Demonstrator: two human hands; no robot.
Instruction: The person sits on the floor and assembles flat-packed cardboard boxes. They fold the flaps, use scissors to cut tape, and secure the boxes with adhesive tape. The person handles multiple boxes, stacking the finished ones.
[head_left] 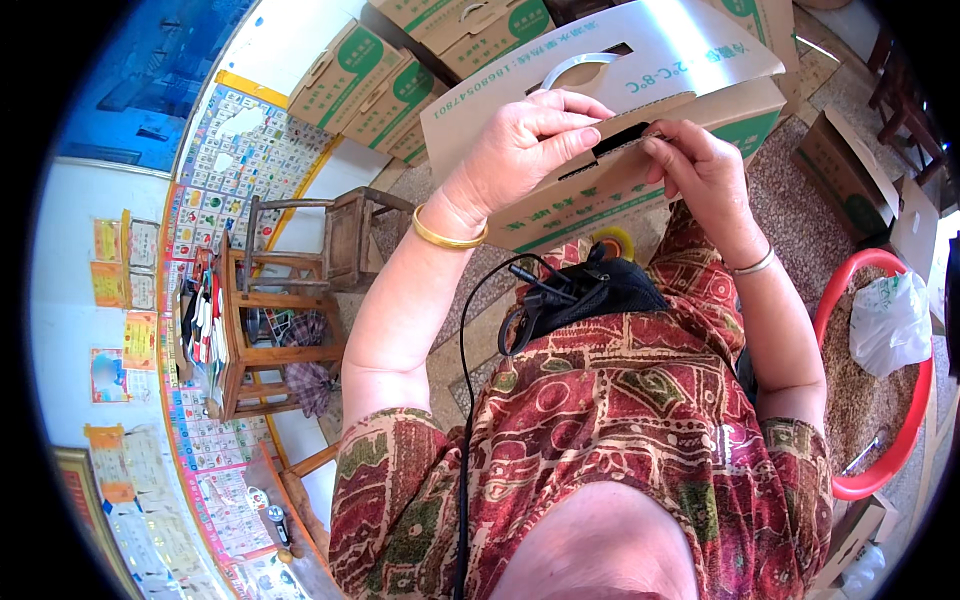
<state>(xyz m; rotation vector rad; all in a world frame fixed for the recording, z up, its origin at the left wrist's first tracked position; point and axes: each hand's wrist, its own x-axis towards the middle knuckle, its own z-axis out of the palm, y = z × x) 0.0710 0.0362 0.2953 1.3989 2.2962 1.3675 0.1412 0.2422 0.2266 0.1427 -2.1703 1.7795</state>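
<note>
A large cardboard box (690, 65) with green print stands in front of me, with a curved white plastic handle (575, 65) on its top panel. Along its near upper edge, my left hand (535, 135) is closed, thumb and fingers pinching the cardboard flap. My right hand (700, 170) pinches the edge of the same flap a little to the right, its fingers curled. Between the two hands shows a dark slot (622, 138) in the cardboard. Part of the edge is hidden behind my fingers.
Several similar boxes (375, 85) stand at the far left. A wooden chair (350, 235) and wooden rack (240, 330) line the left wall. At right lies a red-rimmed basin (845, 290) with a white plastic bag (890, 325). A yellow tape roll (618, 240) is beyond my lap.
</note>
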